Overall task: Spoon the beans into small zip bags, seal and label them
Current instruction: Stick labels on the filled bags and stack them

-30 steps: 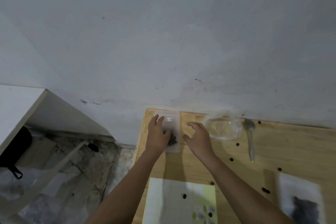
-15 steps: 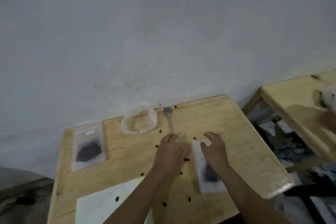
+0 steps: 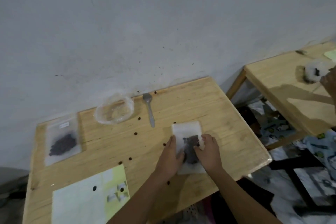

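At the bottom of the frame, left of centre, a sheet of labels (image 3: 87, 200) lies flat on the wooden desk (image 3: 227, 123), white on its left part and pale yellow on its right, with a few small stickers near its right edge and a stray bean on it. Just above and to the right, both forearms reach in from the lower edge. The left hand (image 3: 170, 156) and right hand (image 3: 209, 152) lie close together on a small zip bag (image 3: 187, 131) right of centre on the desk. Each hand presses on one long edge of the bag, fingers flat, thumbs turned in toward the dark heap of beans (image 3: 190, 143) inside it. The bag lies flat with its upper end pointing toward the wall; whether its zip strip is closed is hard to tell in this soft view.

Loose beans (image 3: 135, 134) are scattered over the bare wood around the hands. At the left of the frame a second zip bag (image 3: 61, 140) lies flat near the desk's left edge, holding its own dark beans and bearing a small white label near its top. Further up, near the wall, a clear plastic bowl (image 3: 114, 109) sits just left of a clear plastic spoon (image 3: 149, 109), which lies with its scoop toward the wall. In the upper right of the frame stands a second wooden desk (image 3: 272, 78), well apart.
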